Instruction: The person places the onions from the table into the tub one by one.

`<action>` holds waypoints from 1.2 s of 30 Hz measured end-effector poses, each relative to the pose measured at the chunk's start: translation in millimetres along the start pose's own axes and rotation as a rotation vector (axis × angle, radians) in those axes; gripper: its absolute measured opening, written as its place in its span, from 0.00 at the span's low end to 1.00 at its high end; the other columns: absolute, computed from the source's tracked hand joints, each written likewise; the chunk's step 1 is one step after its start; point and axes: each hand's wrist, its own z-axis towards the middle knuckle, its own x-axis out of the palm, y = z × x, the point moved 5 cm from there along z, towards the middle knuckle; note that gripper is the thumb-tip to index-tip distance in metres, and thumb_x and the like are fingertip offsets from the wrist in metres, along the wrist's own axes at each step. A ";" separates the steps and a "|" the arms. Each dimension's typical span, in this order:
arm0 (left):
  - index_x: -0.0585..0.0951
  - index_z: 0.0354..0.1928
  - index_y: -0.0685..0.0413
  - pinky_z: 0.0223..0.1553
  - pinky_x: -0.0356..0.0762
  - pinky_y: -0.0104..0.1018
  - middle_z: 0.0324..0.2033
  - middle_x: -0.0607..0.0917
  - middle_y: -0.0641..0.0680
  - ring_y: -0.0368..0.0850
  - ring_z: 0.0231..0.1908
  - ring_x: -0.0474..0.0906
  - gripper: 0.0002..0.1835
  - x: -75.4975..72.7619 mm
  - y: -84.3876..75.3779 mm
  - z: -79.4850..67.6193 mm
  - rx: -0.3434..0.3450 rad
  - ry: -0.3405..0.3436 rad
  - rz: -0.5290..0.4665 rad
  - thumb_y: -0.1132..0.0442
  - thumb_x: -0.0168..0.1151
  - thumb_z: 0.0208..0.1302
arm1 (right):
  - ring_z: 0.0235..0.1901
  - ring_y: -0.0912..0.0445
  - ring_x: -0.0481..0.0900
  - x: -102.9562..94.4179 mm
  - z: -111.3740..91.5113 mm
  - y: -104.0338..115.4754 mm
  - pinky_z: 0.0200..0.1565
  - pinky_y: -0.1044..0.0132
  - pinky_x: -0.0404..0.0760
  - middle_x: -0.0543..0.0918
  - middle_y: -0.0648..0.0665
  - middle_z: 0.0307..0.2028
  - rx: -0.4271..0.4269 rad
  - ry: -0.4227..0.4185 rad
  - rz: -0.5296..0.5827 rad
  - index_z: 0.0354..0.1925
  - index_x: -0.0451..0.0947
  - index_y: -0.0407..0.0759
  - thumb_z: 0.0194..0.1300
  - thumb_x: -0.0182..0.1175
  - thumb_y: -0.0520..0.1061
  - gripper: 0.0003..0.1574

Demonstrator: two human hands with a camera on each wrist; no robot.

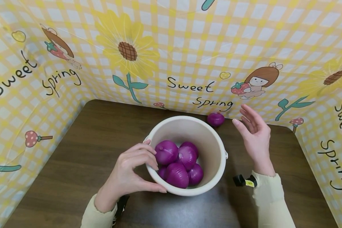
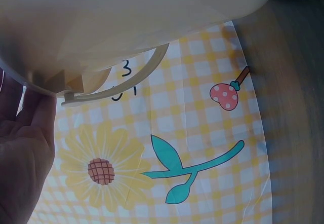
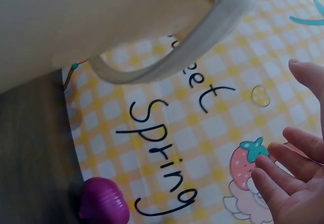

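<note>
A cream plastic bucket (image 1: 212, 155) stands on the brown table, with several shiny purple onions (image 1: 177, 175) inside it. My left hand (image 1: 131, 167) grips the bucket's left rim, its fingers over the edge and the thumb along the near side. One more purple onion (image 1: 215, 119) lies behind the bucket, a little to its right, by the cloth wall. To the right of that onion my right hand (image 1: 256, 137) hovers with nothing in it, fingers spread and loosely bent. In the right wrist view the onion (image 3: 104, 202) and the right hand (image 3: 291, 176) are apart.
The dark wooden table (image 1: 74, 164) has a yellow checked cloth (image 1: 182, 47) with printed flowers and lettering standing round its back and sides. A curved bucket handle (image 2: 131, 84) hangs along the bucket's far side in the left wrist view.
</note>
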 end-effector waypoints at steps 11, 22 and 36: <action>0.83 0.28 0.51 0.68 0.69 0.56 0.28 0.84 0.46 0.51 0.41 0.79 0.26 0.1 -0.3 0.4 0.012 -0.004 0.005 0.47 0.89 0.34 | 0.64 0.50 0.75 0.3 11.6 -27.0 0.67 0.59 0.74 0.78 0.44 0.64 0.112 -0.010 -0.086 0.68 0.75 0.44 0.66 0.71 0.44 0.34; 0.83 0.29 0.51 0.68 0.69 0.56 0.28 0.84 0.46 0.51 0.40 0.79 0.26 -0.1 -0.9 2.0 0.016 -0.005 0.005 0.47 0.89 0.34 | 0.65 0.49 0.74 3.9 17.6 -58.1 0.67 0.57 0.74 0.76 0.40 0.66 0.193 0.023 -0.155 0.70 0.73 0.44 0.64 0.73 0.52 0.40; 0.82 0.28 0.51 0.68 0.69 0.56 0.28 0.84 0.47 0.50 0.40 0.79 0.26 0.3 -2.0 1.9 0.016 -0.005 -0.003 0.48 0.89 0.34 | 0.67 0.47 0.72 9.7 10.7 -106.7 0.68 0.56 0.72 0.74 0.38 0.67 0.351 0.035 -0.160 0.72 0.69 0.40 0.61 0.75 0.55 0.48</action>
